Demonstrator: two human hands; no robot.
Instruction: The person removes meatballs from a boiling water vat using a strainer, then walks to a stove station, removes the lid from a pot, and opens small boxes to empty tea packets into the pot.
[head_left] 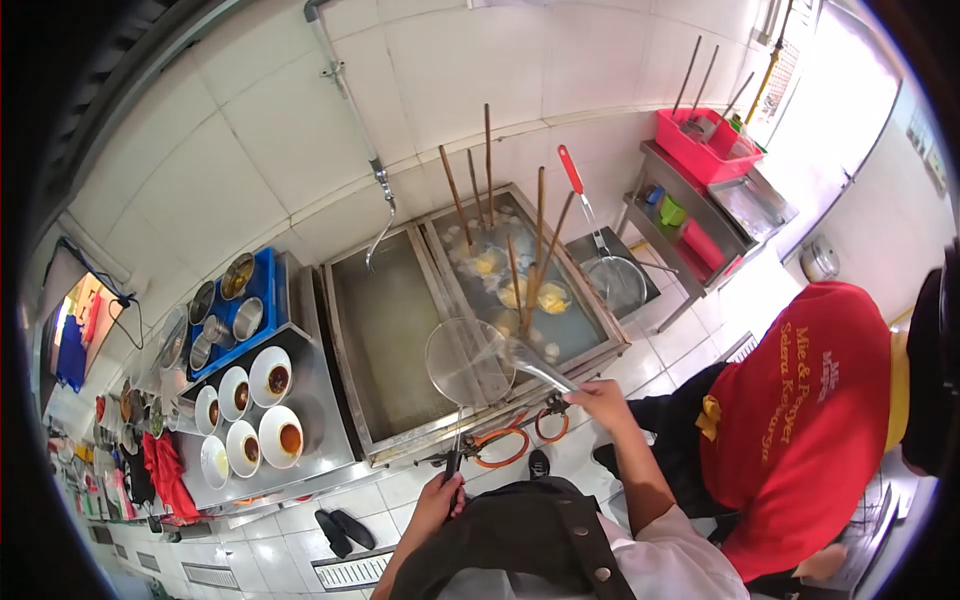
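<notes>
My left hand (438, 503) is wrapped around the black handle of a round wire-mesh strainer (455, 352), whose basket hangs over the divider between two cooking vats. In my right hand (602, 404) is a pair of metal tongs (545, 369), its far end reaching to the strainer's rim; whether the two touch I cannot tell. Cloudy liquid fills the left vat (385, 320). In the right vat (612, 338), yellow noodles (552, 297) sit in long-handled baskets among pale floating pieces, with several wooden handles (541, 215) standing up.
A red-handled strainer (614, 285) rests right of the vats. White bowls (280, 437) with dark sauce stand on the left steel counter (325, 430), beside a blue tray (262, 330) of metal bowls. A co-worker in a red shirt (810, 420) stands close on my right. A faucet (381, 180) hangs above.
</notes>
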